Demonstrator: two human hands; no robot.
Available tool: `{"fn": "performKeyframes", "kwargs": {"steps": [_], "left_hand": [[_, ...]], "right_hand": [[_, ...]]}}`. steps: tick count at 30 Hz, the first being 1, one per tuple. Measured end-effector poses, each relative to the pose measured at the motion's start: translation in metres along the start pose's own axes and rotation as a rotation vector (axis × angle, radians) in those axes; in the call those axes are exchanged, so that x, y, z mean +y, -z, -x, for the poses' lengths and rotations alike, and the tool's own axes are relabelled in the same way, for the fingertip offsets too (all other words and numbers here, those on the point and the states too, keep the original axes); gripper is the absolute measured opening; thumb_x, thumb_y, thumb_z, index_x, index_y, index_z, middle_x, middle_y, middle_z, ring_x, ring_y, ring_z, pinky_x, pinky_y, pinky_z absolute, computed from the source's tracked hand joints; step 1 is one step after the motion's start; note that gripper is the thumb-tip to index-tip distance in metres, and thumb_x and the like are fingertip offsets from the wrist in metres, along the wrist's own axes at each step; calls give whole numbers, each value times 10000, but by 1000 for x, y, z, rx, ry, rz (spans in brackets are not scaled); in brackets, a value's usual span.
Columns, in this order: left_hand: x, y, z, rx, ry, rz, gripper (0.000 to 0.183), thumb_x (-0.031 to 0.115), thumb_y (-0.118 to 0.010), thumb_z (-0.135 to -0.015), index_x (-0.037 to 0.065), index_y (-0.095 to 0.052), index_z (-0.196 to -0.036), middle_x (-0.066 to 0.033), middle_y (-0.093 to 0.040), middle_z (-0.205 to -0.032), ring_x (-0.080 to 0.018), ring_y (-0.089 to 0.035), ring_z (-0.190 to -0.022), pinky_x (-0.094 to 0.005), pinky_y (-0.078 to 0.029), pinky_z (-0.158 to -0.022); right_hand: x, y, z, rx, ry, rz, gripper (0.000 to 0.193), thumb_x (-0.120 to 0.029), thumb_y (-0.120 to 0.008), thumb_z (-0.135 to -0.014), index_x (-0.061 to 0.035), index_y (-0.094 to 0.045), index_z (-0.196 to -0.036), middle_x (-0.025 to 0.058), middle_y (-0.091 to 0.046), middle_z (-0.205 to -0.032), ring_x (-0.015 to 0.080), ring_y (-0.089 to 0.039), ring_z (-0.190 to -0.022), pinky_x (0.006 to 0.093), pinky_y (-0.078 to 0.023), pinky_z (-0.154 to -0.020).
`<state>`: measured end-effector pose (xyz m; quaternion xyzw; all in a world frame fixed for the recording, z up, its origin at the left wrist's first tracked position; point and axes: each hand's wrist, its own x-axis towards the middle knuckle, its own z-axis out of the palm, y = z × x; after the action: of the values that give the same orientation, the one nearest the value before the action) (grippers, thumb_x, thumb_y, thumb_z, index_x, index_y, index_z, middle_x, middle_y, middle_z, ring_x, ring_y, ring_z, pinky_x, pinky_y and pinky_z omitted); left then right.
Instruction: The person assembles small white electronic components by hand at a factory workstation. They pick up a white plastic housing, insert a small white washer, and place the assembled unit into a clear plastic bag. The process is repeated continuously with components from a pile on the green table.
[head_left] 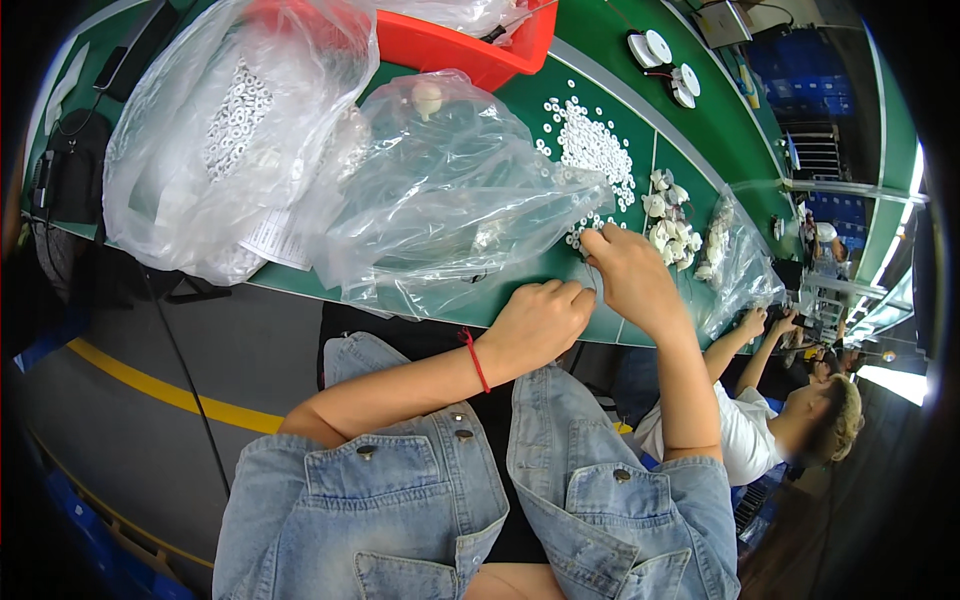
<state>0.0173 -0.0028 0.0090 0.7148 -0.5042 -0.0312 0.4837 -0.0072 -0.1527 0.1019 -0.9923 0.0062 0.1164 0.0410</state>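
My left hand (pixel 543 322), with a red cord at its wrist, is closed near the table's front edge, its fingers curled. What it holds, if anything, is hidden. Just to its right and farther in, my right hand (pixel 635 277) pinches its fingertips together beside the small white rings; anything between them is too small to make out. A thin dark line, perhaps a wire, shows between the two hands. Beyond them a pile of white rings (pixel 595 150) spreads over the green table (pixel 560 290). A clear plastic bag (pixel 430 190) lies directly left of the rings.
A large clear bag (pixel 150 170) holding more white rings stands at the left. A red bin (pixel 470 45) is behind it. White parts (pixel 672 220) lie to the right, near another plastic bag (pixel 745 260). A co-worker in a white shirt (pixel 750 430) sits at the right.
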Motion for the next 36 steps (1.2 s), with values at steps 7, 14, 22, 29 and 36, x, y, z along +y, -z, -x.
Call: {"fn": "performKeyframes", "kwargs": {"steps": [7,14,22,29,36], "left_hand": [[1,-1,0,16,1,73,95,110,-641,-842,62,-602,-770,-46,-546,-684,-191,-604,-609,-319,-495,-534],[-1,4,-1,42,45,145,90,130,-631,-877,55,-630,-828,-64,-577,-718,-231,-632,-613,-347,-505,-548],[1,15,-3,83,182,394,160,149,-585,-944,18,-626,-862,-113,-576,-728,-311,-598,-610,-398,-475,-552],[1,18,-4,95,165,406,182,118,-602,-940,-16,-611,-817,-122,-566,-767,-297,-580,-595,-392,-461,-547],[3,15,-3,111,213,335,142,80,-664,-885,-37,-630,-813,-99,-596,-885,-228,-631,-637,-331,-514,-566]], "right_hand": [[0,0,3,-17,-2,36,209,-35,-621,-801,-83,-577,-1000,140,-563,-840,356,-589,-787,451,-465,-693],[-5,-1,5,3,-111,-124,159,-46,-609,-854,-39,-512,-979,184,-567,-848,401,-581,-817,473,-458,-704],[10,-39,25,156,-346,-654,168,-96,-569,-966,-16,-429,-1015,134,-563,-833,256,-580,-754,377,-443,-649],[4,-58,49,350,-446,-1325,131,-102,-513,-1015,-54,-434,-1108,31,-557,-858,95,-484,-707,234,-389,-604],[-10,-63,59,456,-410,-1480,136,-112,-525,-1013,-62,-441,-1108,40,-563,-853,81,-469,-696,219,-373,-592]]}}
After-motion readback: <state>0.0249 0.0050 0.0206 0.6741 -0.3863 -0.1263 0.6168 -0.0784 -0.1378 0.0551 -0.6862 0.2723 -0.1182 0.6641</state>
